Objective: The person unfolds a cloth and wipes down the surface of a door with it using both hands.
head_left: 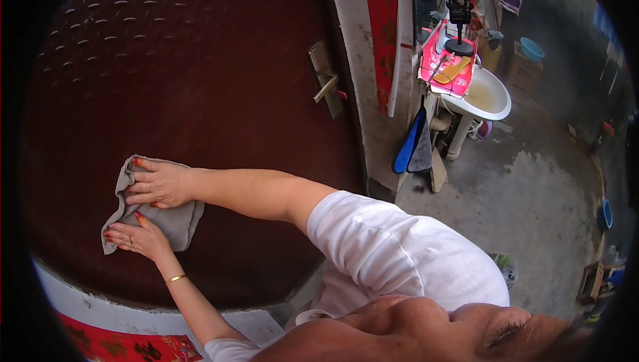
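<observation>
A grey cloth [178,224] lies spread and creased against a dark red-brown metal door [219,102] with a raised tread pattern along its upper part. My right hand [163,184] presses flat on the cloth's upper part, fingers stretched out and the arm reaching across from the right. Just below, my left hand [140,237] rests flat along the lower left part of the cloth, its fingers extended; a gold bracelet [176,279] circles that wrist. Neither hand curls round the cloth. A metal door handle [325,87] sits at the right edge of the door, apart from both hands.
Right of the door frame stands a white washbasin [489,95] with cloudy water. Beside it, a phone on a stand [459,9] tops a pink-covered rack [447,62]. Blue and grey brushes or cloths [416,145] hang below. Concrete floor [506,195] extends rightward.
</observation>
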### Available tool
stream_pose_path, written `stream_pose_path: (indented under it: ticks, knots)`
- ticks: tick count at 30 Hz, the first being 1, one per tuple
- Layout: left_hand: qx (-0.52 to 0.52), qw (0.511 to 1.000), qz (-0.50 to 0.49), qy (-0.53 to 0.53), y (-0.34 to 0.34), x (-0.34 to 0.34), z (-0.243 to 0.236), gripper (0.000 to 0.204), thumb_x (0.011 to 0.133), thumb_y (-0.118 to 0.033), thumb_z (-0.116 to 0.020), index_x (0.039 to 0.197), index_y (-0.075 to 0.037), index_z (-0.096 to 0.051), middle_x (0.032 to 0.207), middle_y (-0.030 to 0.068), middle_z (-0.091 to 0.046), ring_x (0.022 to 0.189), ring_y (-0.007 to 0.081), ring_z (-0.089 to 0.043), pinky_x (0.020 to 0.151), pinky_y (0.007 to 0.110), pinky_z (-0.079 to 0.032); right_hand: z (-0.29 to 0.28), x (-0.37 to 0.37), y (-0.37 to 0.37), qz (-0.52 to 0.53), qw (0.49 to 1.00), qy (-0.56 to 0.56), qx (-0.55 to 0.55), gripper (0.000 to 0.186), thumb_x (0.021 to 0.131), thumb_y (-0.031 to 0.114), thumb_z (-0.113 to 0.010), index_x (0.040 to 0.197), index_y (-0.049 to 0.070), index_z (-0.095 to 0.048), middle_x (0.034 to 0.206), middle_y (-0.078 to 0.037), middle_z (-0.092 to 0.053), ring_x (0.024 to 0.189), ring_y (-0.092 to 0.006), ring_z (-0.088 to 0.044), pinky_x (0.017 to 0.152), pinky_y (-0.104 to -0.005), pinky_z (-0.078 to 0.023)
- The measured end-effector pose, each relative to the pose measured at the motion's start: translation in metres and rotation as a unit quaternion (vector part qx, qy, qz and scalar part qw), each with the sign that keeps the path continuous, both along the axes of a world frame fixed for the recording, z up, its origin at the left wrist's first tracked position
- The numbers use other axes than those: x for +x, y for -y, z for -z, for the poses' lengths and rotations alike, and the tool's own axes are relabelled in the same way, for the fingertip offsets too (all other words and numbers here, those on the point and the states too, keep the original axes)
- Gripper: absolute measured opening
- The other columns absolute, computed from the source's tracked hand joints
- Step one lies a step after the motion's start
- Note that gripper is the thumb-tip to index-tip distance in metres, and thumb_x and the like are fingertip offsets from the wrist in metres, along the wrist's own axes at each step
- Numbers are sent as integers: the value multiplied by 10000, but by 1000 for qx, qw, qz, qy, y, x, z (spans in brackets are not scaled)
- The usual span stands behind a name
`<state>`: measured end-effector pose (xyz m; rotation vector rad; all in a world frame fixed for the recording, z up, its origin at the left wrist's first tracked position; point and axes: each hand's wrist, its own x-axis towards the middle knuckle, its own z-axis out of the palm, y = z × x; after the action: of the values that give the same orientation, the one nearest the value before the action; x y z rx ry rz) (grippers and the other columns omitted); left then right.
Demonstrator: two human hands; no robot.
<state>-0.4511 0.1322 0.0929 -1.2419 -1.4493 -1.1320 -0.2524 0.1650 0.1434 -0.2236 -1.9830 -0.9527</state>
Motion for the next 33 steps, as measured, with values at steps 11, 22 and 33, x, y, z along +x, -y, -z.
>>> stream_pose_path:
  ticks: [11, 22, 33]
  knots:
    - [85, 987, 34, -133, -28, 112, -121, 750, 949, -515, -357, 1471, -17, -149, 1522, 244, -123, 1404, 408, -138, 1087, 575, -193, -104, 112, -30, 101, 986, -106, 79, 548, 816, 484, -560, 1319, 282, -487, 1316, -66, -482, 1219, -279, -408, 1058, -626, -191]
    - [177, 952, 81, -236, -87, 256, -272, 709, 946, -528, -357, 1485, -108, -170, 1518, 194, -194, 1410, 340, -169, 1093, 559, -200, -220, 251, -63, 215, 944, -244, 54, 589, 895, 519, -436, 1428, 281, -356, 1461, -227, -300, 1327, -426, -299, 1103, -588, -118]
    - [42, 941, -241, -234, -83, 393, -340, 727, 938, -597, -255, 1489, -131, -169, 1499, 194, -251, 1397, 328, -229, 1100, 553, -179, -294, 356, -26, 345, 900, -243, -112, 695, 875, 440, -424, 1448, 75, -279, 1446, -332, -245, 1378, -452, -179, 1140, -516, -99]
